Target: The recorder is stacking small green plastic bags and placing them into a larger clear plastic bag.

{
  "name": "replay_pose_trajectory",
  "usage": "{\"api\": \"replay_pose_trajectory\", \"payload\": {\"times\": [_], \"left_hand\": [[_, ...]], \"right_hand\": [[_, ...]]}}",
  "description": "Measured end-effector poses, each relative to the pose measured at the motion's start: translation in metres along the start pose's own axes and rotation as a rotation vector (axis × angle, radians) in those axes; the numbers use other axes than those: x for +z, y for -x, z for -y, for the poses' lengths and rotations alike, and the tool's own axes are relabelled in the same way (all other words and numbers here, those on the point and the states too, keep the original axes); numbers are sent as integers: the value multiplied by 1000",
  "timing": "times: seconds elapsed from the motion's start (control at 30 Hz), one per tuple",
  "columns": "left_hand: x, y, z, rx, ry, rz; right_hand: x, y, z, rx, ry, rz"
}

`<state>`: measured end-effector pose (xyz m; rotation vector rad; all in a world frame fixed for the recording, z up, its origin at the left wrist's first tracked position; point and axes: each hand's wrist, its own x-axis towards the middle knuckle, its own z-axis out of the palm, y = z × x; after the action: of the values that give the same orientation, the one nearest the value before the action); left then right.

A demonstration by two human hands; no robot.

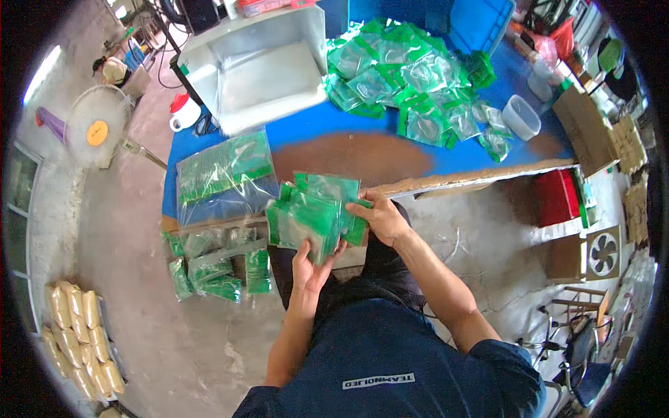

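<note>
In front of my body I hold a loose stack of flat green-and-clear plastic packets (310, 219). My left hand (311, 270) supports the stack from below, fingers closed on its lower edge. At the stack's right side, my right hand (382, 217) pinches the edge of some packets between thumb and fingers. A large clear bag (226, 171) with green packets in it lies on the table to the left. Filled clear bags (221, 265) sit lower down, below the table edge. A big heap of similar green packets (408, 76) covers the table's far right.
The blue table (300, 125) has a worn brown patch and a ragged front edge. On it stand a white open box (272, 76), a red-lidded white mug (183, 113) and a clear plastic tub (521, 117). A fan (97, 129) is at left, a cardboard carton (568, 258) at right.
</note>
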<state>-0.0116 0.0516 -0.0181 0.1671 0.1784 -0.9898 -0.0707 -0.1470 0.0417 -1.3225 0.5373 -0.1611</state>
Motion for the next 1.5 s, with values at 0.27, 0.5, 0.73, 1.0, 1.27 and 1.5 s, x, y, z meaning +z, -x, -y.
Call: {"api": "replay_pose_trajectory", "payload": {"times": [0.27, 0.5, 0.73, 1.0, 1.27, 1.5], "left_hand": [[2, -6, -2, 91, -26, -54], [4, -17, -6, 146, 82, -76], [-5, -12, -2, 192, -62, -159], [-14, -12, -13, 141, -225, 12], [-2, -17, 4, 218, -478, -185], [-21, -5, -3, 106, -520, -65]], "right_hand": [[8, 18, 0, 85, -507, -128], [-15, -9, 76, -603, -106, -610], [-25, -64, 27, -734, 1364, 12], [-44, -52, 21, -749, 991, 174], [-124, -85, 43, -662, 1324, -835], [-95, -44, 32, -670, 1439, -285]]}}
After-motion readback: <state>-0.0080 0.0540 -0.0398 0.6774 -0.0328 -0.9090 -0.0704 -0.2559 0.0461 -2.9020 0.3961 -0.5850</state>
